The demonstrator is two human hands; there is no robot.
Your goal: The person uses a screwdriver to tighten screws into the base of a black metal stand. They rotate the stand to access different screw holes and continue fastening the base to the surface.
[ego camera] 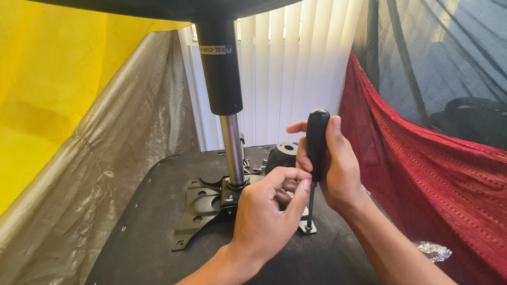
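While the left hand (264,214) pinches the screwdriver (316,153) shaft, the right hand (332,166) is clamped around its black handle — tip upright on the mounting plate (198,211) corner. Behind stands 1 gas cylinder (222,79) — white blinds (285,68) beyond.

The left hand (264,211) hides the mounting plate's (198,211) right half; at 12 o'clock, the gas cylinder (219,63) runs off-frame.

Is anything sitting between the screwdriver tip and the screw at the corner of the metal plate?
Nothing visible. The screwdriver, gripped by the right hand, runs straight down to the screw on the plate. The left hand steadies the shaft beside it.
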